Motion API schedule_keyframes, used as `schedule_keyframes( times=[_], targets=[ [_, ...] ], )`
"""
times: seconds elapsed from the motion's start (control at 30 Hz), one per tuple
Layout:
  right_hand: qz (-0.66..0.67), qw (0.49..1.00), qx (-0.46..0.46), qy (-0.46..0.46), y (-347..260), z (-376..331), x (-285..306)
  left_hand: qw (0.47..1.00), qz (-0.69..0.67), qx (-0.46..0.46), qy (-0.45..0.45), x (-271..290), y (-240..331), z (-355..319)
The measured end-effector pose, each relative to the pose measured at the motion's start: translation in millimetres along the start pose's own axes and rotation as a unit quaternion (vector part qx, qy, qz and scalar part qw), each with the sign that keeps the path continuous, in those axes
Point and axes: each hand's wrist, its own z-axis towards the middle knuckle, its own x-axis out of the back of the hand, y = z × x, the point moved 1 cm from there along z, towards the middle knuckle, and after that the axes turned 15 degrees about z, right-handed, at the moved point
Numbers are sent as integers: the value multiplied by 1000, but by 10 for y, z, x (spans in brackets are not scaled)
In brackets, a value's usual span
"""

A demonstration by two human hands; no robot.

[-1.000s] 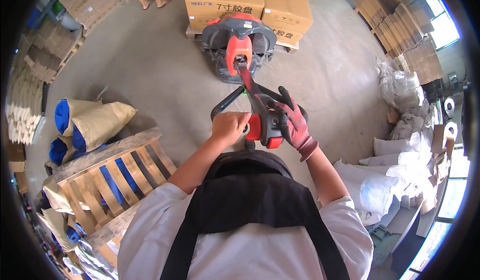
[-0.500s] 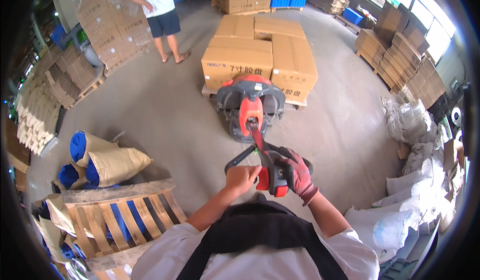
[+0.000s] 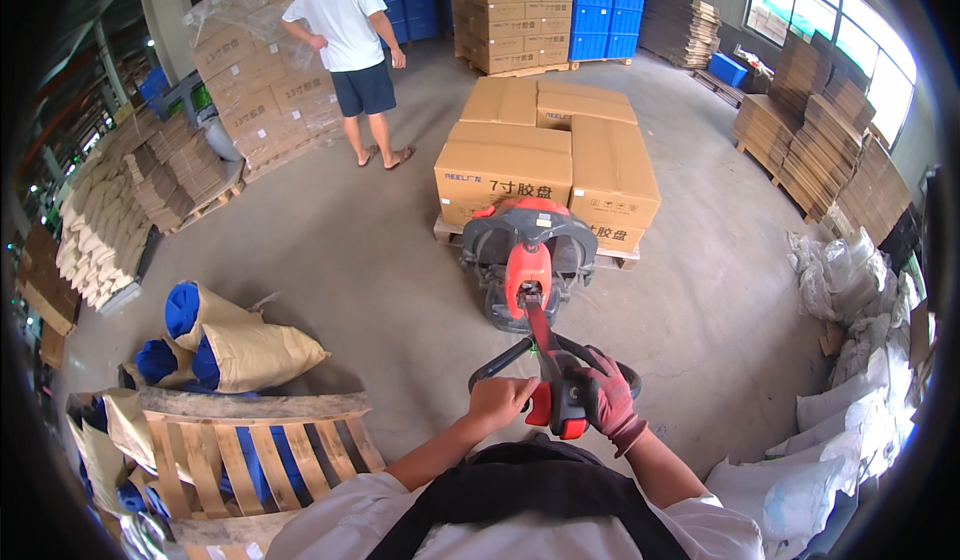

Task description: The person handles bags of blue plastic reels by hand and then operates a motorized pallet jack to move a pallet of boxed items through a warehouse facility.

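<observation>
A red and black electric pallet truck [image 3: 528, 270] stands in front of me, its tiller handle [image 3: 560, 393] reaching back to my waist. My left hand [image 3: 500, 403], bare, is closed on the left side of that handle, beside a red button part. On the right side my right hand [image 3: 612, 402], in a pinkish-red and grey glove, is wrapped round the grip. Beyond the truck's body, several brown cardboard boxes [image 3: 505, 165] sit on a wooden pallet [image 3: 622, 258]. The forks are hidden.
A wooden pallet [image 3: 250, 410] and paper sacks with blue contents [image 3: 260, 352] lie at left. White sacks [image 3: 800, 480] line the right side. A person [image 3: 345, 25] stands far left by wrapped boxes [image 3: 265, 90]. Flattened cardboard [image 3: 815, 125] and blue crates [image 3: 607, 10] are farther back.
The view has tilted up and shifted slightly left, so everything sits lower and more to the right. The other person's raised forearm has dropped. Both my hands keep hold of the tiller handle.
</observation>
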Motion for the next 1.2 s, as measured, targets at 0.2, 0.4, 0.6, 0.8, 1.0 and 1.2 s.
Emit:
schedule_keyframes(
  times=[0.2,0.4,0.6,0.8,1.0,1.2],
  targets=[
    [0,1000,3,0,-13,-39,8,1000,-4,4,-12,6,41,-22],
    [-6,1000,10,-11,-18,-5,7,1000,4,2,-11,-94,-43,-10],
    [1,999,36,1,41,-73,-78,999,-40,10,-1,-116,-53,-103],
    [-4,998,64,-25,397,-186,-135,998,-54,17,-35,-158,-110,-102],
    [-23,995,91,-23,311,-125,-136,998,-46,21,-35,-204,-102,-79],
    [5,999,33,-33,185,-119,-116,998,-40,24,-42,-237,-124,-82]
  ],
)
